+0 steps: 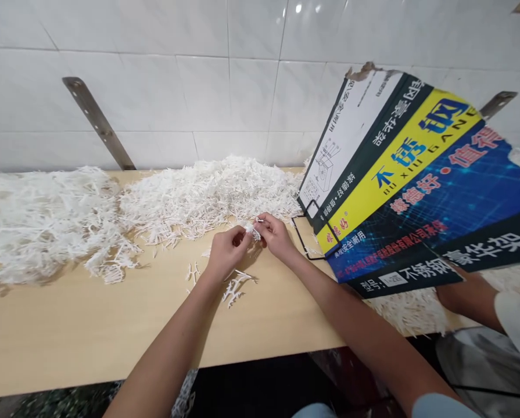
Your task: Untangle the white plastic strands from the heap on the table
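My left hand (228, 248) and my right hand (277, 237) meet above the wooden tabletop (155, 325). Both are closed, fingertips pinched on a small cluster of white plastic pieces (254, 232). Fingers cover part of the cluster, so its exact shape is hard to make out. Just below my hands lie a few loose branched white pieces (236, 287), with a smaller one (193, 271) left of my left wrist. Behind my hands spreads a heap of similar thin white pieces (225, 191).
Another white heap (46, 220) covers the left side. A printed cardboard sheet (416, 186) stands at the right in a black wire stand (305, 247). Beyond it shows another person's arm (473, 296) near more white pieces (408, 310). A metal bracket (98, 122) is against the tiled wall.
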The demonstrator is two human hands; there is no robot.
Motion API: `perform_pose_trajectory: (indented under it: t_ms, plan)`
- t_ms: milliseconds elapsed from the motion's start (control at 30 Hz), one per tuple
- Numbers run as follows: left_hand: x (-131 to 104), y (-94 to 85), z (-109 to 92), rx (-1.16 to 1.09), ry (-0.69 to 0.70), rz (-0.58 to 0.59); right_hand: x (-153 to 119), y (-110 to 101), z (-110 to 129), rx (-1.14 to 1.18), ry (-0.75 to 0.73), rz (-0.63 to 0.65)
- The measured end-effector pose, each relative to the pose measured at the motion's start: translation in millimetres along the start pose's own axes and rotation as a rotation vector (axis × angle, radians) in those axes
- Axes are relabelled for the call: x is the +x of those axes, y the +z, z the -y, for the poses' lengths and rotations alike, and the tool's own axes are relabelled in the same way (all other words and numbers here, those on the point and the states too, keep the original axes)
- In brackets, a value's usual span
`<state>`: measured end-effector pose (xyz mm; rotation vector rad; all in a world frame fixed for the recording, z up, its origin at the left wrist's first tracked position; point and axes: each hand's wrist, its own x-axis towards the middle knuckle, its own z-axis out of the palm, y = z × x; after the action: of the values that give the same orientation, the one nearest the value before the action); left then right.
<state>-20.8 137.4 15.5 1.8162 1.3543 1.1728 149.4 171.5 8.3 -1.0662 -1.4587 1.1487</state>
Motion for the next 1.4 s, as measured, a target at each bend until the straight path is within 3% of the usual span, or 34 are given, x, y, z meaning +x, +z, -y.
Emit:
perform_pose_trajectory:
  t_ms: [167, 333, 533, 733, 833, 933, 1033, 1133, 1233, 1400]
  plan:
    - [2.1, 1.9, 3.0, -0.036, 0.005, -0.016, -1.7, -4.3, 8.3, 0.126, 0.041, 0.07]
    - [1.3, 2.1, 4.7, -0.146, -0.027, -0.073, -1.0, -3.9, 6.1, 0.06, 0.056, 0.138]
    - [0.0, 3.3, 2.6, -0.147, -0.072, -0.17, 2.6, -0.1, -4.8, -0.023, 0.007, 0.07]
    - [1.2, 2.5, 3.3, -0.162, -0.117, -0.193, 4.3, 0.6, -6.6, -0.036, -0.024, 0.022]
    - [0.6, 2.3, 4.3, -0.084, -0.117, -0.225, 5.7, 0.9, -6.4, -0.014, -0.052, 0.008]
    - [-1.2, 2.8, 4.0, 0.101, 0.004, -0.277, 5.6, 1.8, -7.7, 0.043, -0.007, 0.019]
    - [-2.8, 3.2, 2.3, 0.25, 0.194, -0.163, 2.9, 2.4, -8.2, -0.004, 0.001, 0.032]
    - [-2.8, 3.2, 2.6, 0.264, 0.258, -0.037, -0.6, 2.4, -7.2, -0.15, -0.053, 0.012]
    - [-1.1, 3.2, 7.2, 0.203, 0.241, -0.067, -1.8, 2.5, -6.7, -0.196, -0.067, 0.019]
    - [0.6, 3.7, 13.9, 0.117, 0.209, -0.095, 0.0, 3.5, -8.2, -0.061, 0.031, 0.071]
